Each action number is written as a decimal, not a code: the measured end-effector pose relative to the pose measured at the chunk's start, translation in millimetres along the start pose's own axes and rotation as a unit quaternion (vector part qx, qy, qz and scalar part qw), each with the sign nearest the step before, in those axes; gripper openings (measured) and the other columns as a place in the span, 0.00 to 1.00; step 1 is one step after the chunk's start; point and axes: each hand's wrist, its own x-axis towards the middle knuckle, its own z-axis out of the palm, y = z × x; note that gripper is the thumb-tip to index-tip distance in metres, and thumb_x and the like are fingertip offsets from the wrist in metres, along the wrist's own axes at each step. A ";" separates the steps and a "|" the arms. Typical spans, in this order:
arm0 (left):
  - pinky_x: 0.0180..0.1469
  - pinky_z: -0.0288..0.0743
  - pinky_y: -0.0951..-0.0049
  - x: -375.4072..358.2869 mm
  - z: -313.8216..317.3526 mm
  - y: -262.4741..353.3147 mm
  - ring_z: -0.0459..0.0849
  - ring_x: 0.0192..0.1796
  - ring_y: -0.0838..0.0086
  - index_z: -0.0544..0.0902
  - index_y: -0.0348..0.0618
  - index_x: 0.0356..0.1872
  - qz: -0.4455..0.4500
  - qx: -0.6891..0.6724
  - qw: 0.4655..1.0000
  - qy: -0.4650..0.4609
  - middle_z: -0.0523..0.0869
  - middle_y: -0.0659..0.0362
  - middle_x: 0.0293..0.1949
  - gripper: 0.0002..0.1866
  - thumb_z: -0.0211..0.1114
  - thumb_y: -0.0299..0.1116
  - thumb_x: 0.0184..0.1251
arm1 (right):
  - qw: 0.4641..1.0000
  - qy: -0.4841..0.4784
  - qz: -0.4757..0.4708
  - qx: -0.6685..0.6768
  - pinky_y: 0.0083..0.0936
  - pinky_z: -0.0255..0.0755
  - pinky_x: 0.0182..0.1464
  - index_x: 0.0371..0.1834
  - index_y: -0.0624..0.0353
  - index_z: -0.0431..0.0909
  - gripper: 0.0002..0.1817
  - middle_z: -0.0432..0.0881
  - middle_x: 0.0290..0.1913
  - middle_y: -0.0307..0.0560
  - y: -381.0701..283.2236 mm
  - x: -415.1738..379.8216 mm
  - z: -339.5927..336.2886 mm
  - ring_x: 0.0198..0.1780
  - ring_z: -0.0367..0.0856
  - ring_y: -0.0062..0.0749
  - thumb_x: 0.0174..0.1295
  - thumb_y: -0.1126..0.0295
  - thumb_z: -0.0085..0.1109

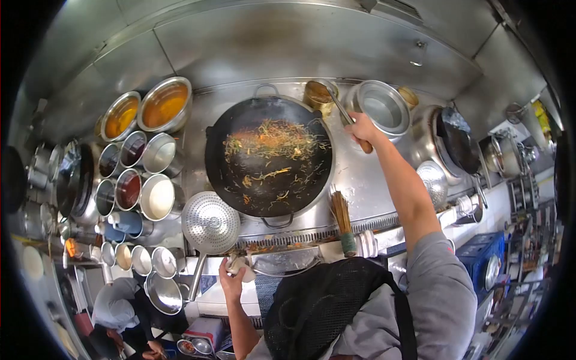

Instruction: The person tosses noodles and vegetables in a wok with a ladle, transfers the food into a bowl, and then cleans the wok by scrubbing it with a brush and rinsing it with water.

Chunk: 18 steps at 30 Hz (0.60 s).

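Observation:
My right hand is closed around a wooden-handled ladle at the back of the stove. The ladle's far end reaches a gold-coloured container; its bowl is hard to make out. Left of it sits a large black wok with shredded noodle-like food and vegetables, some strands stuck to its sides. Near the counter's front edge my left hand is closed on a pale cloth. A perforated strainer rests just above that hand, its handle pointing down.
Several metal bowls and pots of sauces crowd the left side. A bamboo brush lies right of the wok. A metal pot stands behind my right hand. Another person is at lower left. Blue crates stand at right.

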 end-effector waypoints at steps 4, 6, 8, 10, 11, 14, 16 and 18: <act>0.61 0.80 0.60 10.0 2.2 -23.4 0.76 0.65 0.60 0.65 0.35 0.71 0.027 -0.060 0.998 -0.004 0.71 0.48 0.65 0.42 0.77 0.22 0.55 | 0.988 0.137 -0.047 -0.048 0.34 0.77 0.32 0.73 0.59 0.68 0.34 0.83 0.30 0.54 21.6 -75.5 -15.1 0.26 0.82 0.34 0.61 0.70 0.62; 0.65 0.77 0.60 15.0 3.1 -27.7 0.75 0.66 0.60 0.61 0.33 0.73 0.047 -0.074 0.996 -0.033 0.72 0.46 0.66 0.44 0.76 0.22 0.56 | 0.980 0.185 -0.064 -0.044 0.34 0.78 0.37 0.73 0.58 0.68 0.32 0.84 0.33 0.56 29.9 -108.7 -23.6 0.29 0.83 0.36 0.63 0.69 0.61; 0.64 0.77 0.60 16.4 3.1 -24.3 0.75 0.66 0.60 0.61 0.33 0.73 0.062 -0.039 0.996 -0.052 0.71 0.46 0.66 0.44 0.76 0.22 0.56 | 0.960 0.254 -0.006 -0.120 0.40 0.78 0.48 0.74 0.54 0.66 0.31 0.86 0.42 0.63 44.1 -135.9 -31.8 0.41 0.86 0.50 0.67 0.66 0.59; 0.66 0.75 0.57 17.5 0.1 -15.7 0.74 0.68 0.58 0.61 0.32 0.73 0.078 -0.009 0.994 -0.070 0.71 0.45 0.67 0.47 0.79 0.25 0.53 | 0.954 0.273 -0.003 -0.125 0.43 0.77 0.52 0.75 0.55 0.65 0.31 0.85 0.46 0.67 78.4 -147.1 -40.5 0.46 0.85 0.57 0.68 0.66 0.58; 0.66 0.75 0.57 17.7 -3.0 -17.6 0.74 0.68 0.58 0.61 0.32 0.73 0.077 -0.007 0.995 -0.070 0.71 0.45 0.67 0.47 0.79 0.25 0.53 | 0.948 0.290 -0.009 -0.129 0.46 0.75 0.55 0.75 0.55 0.64 0.30 0.84 0.49 0.71 93.6 -148.7 -45.8 0.51 0.83 0.64 0.69 0.65 0.57; 0.69 0.66 0.51 9.5 -17.6 -14.8 0.70 0.69 0.50 0.60 0.32 0.74 0.157 0.156 0.975 -0.009 0.70 0.40 0.66 0.52 0.83 0.36 0.50 | 0.941 0.305 -0.005 -0.145 0.48 0.73 0.60 0.74 0.58 0.64 0.30 0.81 0.54 0.73 148.4 -135.3 -60.1 0.57 0.79 0.68 0.70 0.64 0.56; 0.69 0.64 0.51 -4.6 -27.5 1.6 0.71 0.66 0.45 0.60 0.32 0.73 0.191 0.186 0.962 0.054 0.72 0.40 0.63 0.51 0.82 0.35 0.50 | 0.921 0.329 -0.040 -0.203 0.47 0.76 0.56 0.71 0.63 0.66 0.28 0.83 0.50 0.72 194.0 -101.0 -67.9 0.53 0.82 0.66 0.70 0.65 0.56; 0.69 0.64 0.50 -14.3 -34.2 17.4 0.71 0.65 0.44 0.63 0.30 0.71 0.189 0.193 0.957 0.107 0.74 0.39 0.62 0.47 0.81 0.36 0.54 | 0.915 0.329 -0.065 -0.224 0.47 0.80 0.51 0.68 0.66 0.69 0.26 0.85 0.46 0.71 188.4 -82.7 -61.6 0.48 0.86 0.63 0.69 0.66 0.56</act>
